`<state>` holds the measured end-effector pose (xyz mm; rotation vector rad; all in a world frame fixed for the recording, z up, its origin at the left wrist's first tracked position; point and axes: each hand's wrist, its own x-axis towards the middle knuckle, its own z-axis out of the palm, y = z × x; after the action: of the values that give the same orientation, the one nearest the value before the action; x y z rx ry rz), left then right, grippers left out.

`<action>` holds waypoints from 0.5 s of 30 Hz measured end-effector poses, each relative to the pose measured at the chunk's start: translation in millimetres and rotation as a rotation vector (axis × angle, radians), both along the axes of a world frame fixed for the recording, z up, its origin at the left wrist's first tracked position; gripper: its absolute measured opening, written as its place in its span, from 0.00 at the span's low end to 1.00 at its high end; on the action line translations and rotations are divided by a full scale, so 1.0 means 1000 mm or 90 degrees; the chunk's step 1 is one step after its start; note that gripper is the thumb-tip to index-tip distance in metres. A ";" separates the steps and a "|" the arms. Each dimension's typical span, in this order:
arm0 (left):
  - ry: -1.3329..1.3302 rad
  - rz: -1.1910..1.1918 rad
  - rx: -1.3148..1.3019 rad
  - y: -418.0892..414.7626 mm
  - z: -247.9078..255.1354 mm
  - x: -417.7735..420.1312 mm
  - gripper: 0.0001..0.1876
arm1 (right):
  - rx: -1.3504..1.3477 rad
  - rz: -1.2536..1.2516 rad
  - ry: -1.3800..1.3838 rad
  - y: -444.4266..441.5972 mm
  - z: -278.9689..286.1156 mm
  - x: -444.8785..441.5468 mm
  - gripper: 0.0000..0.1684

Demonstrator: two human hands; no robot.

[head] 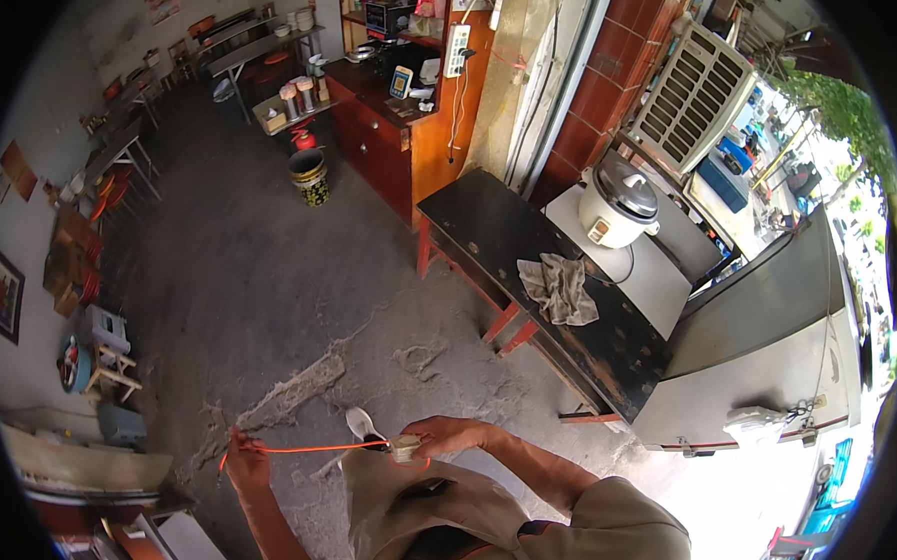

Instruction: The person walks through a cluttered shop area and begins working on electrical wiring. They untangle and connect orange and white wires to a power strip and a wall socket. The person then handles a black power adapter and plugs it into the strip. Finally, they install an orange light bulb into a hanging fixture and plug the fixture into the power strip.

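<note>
An orange cord (324, 448) stretches nearly straight between my two hands in front of my body. My left hand (247, 460) pinches it near one end, and a short tail hangs down beyond the fingers. In my right hand (446, 435) is a small pale block-shaped object (405, 448), whose exact kind I cannot tell. The cord runs to this block, and a loop of orange shows just beneath it. Below the hands are my light trousers (375, 486) and one white shoe (362, 423) on the rough concrete floor (286, 347).
To the right stands a black-topped bench (484, 226) with a crumpled cloth (558, 290). Beyond it are a rice cooker (618, 201) and a large metal cabinet (752, 364). A patterned bucket (309, 182) sits by the red-brown counter (371, 144). Tables and stools line the left wall.
</note>
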<state>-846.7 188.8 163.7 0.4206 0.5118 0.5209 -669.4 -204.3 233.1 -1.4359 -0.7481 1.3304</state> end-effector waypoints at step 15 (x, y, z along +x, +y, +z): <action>-0.024 -0.275 0.311 0.106 0.121 0.485 0.16 | 0.223 -0.604 0.170 0.117 0.025 0.365 0.25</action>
<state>-362.1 294.7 285.0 0.9608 0.2385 0.2278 -304.2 -86.9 258.3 -1.0662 -0.0582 0.5830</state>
